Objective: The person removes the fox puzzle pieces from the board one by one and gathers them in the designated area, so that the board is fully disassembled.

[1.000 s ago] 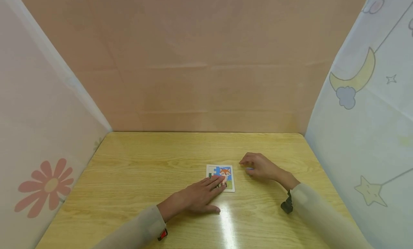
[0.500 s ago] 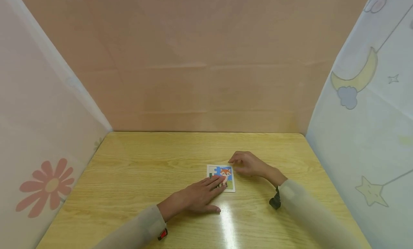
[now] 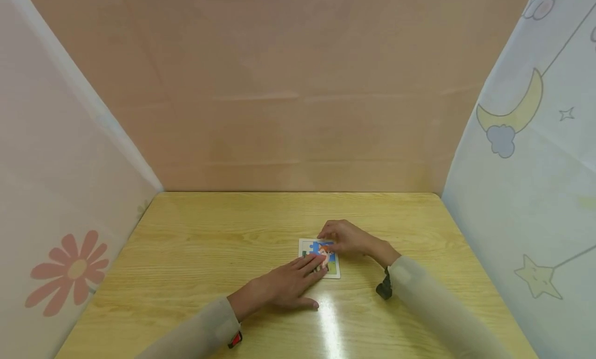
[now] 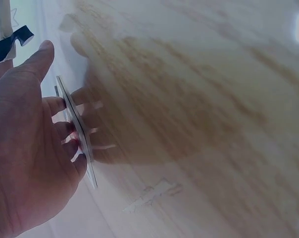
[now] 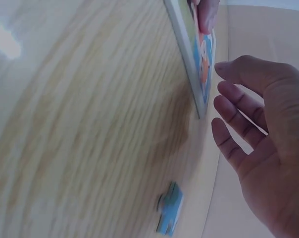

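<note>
A small square jigsaw puzzle (image 3: 332, 267) with a fox picture and a white border lies on the table. Its upper left part shows pale white, beside blue. My left hand (image 3: 286, 286) rests on the puzzle's lower left with fingers stretched out, covering part of the fox. Over the upper right corner is my right hand (image 3: 351, 239), its fingers loosely bent and its thumb close over the fox's head. Nothing shows between those fingers in the right wrist view. There, a loose blue puzzle piece (image 5: 170, 209) lies on the table near the hand; the head view hides it.
The wooden table (image 3: 214, 229) has a brown cloth wall (image 3: 298, 90) behind it. Patterned white cloths stand at both sides, the left cloth (image 3: 46, 157) with a flower, the right cloth (image 3: 535, 173) with a moon and stars. Both wrists wear straps.
My right hand has moved left, from beside the puzzle to over its upper right corner. The blue piece glimpsed under it earlier no longer shows in the head view. My left hand stays put.
</note>
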Tool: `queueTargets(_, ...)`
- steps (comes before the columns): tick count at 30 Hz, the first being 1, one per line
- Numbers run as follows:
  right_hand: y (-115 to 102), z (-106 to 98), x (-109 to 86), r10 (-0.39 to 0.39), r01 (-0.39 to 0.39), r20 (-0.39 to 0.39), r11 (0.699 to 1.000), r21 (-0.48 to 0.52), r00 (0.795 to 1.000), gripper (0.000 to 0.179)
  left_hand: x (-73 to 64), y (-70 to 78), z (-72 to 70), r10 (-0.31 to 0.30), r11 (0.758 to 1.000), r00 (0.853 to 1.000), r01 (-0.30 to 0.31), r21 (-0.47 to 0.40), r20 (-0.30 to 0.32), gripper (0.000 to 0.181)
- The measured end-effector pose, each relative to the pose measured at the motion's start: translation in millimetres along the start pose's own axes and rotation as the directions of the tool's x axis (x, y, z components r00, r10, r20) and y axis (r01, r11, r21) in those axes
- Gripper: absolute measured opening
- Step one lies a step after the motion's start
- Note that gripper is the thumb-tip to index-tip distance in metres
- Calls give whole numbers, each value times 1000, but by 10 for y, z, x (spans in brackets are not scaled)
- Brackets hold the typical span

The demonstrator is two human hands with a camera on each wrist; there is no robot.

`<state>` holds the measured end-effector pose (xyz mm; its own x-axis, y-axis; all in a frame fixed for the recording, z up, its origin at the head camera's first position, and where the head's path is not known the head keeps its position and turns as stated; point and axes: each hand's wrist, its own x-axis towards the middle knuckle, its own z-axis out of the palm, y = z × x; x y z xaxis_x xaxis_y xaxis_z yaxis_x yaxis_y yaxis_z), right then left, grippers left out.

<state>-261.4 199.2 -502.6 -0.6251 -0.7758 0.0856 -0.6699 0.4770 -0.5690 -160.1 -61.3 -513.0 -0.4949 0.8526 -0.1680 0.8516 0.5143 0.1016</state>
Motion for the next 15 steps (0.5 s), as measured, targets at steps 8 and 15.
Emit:
queueTargets(8, -77, 11, 94, -26, 27, 47, 1000, -10, 999, 26, 3, 3, -9, -8, 1000, 1000, 8, -2, 8, 84)
queueTargets(15, -69, 32, 143, -33, 37, 98, 998, -42, 995, 28, 0, 11, -14, -7, 1000, 1000, 7, -8, 12, 85)
